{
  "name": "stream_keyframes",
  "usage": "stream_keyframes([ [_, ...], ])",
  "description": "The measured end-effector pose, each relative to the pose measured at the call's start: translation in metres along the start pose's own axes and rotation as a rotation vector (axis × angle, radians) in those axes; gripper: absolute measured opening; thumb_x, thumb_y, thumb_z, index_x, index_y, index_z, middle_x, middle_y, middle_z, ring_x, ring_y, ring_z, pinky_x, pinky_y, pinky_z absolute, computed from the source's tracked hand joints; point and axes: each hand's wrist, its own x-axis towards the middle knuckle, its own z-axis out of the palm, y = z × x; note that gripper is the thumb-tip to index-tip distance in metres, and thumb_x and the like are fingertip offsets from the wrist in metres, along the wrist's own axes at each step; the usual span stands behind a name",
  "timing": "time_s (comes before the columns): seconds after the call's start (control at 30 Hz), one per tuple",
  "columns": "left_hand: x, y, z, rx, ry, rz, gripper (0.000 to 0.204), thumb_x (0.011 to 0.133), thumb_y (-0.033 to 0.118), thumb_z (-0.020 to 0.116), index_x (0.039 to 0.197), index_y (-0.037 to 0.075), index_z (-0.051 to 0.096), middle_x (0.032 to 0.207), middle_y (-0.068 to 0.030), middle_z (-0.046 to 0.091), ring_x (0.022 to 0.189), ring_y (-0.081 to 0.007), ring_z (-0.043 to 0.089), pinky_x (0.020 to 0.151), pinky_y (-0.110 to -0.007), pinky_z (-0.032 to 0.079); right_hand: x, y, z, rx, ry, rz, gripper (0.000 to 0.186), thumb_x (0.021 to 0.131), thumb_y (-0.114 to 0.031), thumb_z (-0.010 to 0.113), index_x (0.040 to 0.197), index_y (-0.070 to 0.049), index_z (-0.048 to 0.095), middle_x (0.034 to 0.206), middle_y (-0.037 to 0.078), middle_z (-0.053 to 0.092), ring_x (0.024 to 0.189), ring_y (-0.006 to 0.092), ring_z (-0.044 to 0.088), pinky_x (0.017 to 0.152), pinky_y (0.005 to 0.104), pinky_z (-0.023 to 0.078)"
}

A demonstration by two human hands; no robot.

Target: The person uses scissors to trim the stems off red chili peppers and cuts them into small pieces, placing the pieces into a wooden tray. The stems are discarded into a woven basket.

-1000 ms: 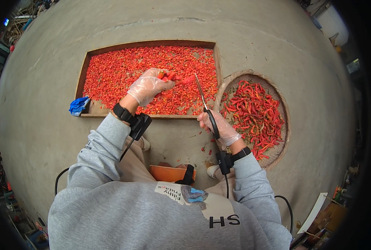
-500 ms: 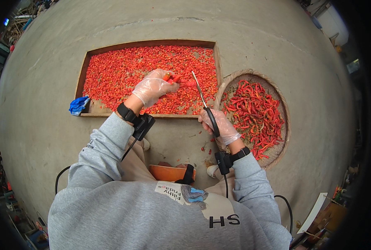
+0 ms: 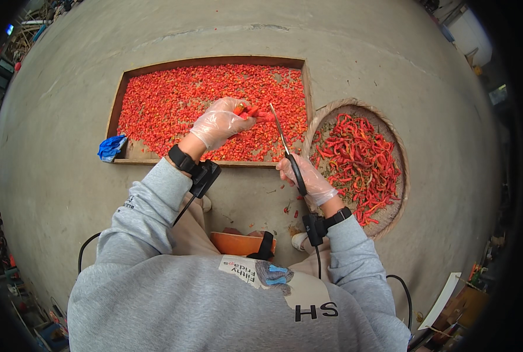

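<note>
Left hand (image 3: 220,124), gloved in clear film, closed around a small bunch of red peppers (image 3: 249,111) above the near half of a wooden tray (image 3: 135,151); the curled fingers and glove hide most of the bunch, so its count cannot be told, and only the ends project to the hand's right. Right hand (image 3: 310,179), likewise gloved, gripping black-handled scissors (image 3: 289,157), blades pointing away from the body; the fingers cover part of the handles, and whether the blades are parted, or touch the pepper ends beside them, is hard to make out. Beneath and around the left hand, chopped pepper pieces (image 3: 167,111) cover most of the tray, blurring into one another; its low wooden walls enclose them. Nearer and to the left of that hand, a crumpled blue bag (image 3: 112,148) lies at the tray's corner. Immediately right of the right hand stands a round basket (image 3: 326,110) of whole peppers (image 3: 364,164), its near-left rim partly covered by hand and wrist. Open concrete floor (image 3: 361,53) extends beyond both hands; between the forearms, an orange box (image 3: 235,242) is partly cut off by the grey sweatshirt (image 3: 173,299).
</note>
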Motion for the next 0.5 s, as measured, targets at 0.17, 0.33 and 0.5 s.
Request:
stream_keyframes([
  [0.17,0.000,0.003,0.004,-0.013,0.000,-0.064,0.019,0.076,0.018,0.068,0.088,0.003,0.066,0.063,-0.0009,0.054,0.059,-0.0085,0.046,0.056,-0.027,0.039,-0.002,-0.012,0.008,-0.101,0.046,0.011,0.037,0.090,-0.044,0.059,0.088,-0.008,0.058,0.062,-0.001,0.052,0.054,0.0064,0.047,0.050,0.0209,0.037],
  [0.33,-0.002,0.007,0.005,-0.186,0.022,-0.091,0.012,0.081,0.015,0.065,0.088,0.005,0.065,0.066,0.0027,0.055,0.059,-0.0055,0.048,0.051,-0.024,0.038,-0.009,-0.019,0.012,-0.134,0.153,0.098,0.036,0.092,-0.043,0.056,0.084,-0.007,0.059,0.057,-0.002,0.053,0.047,0.0050,0.046,0.044,0.0189,0.034],
  [0.5,-0.002,0.009,0.000,-0.077,0.053,-0.067,0.011,0.085,0.015,0.064,0.090,0.006,0.066,0.069,0.0038,0.055,0.058,-0.0044,0.048,0.048,-0.022,0.038,-0.008,-0.013,0.006,-0.134,0.065,0.052,0.034,0.089,-0.040,0.058,0.090,-0.006,0.058,0.067,0.000,0.055,0.056,0.0074,0.048,0.050,0.0210,0.037],
])
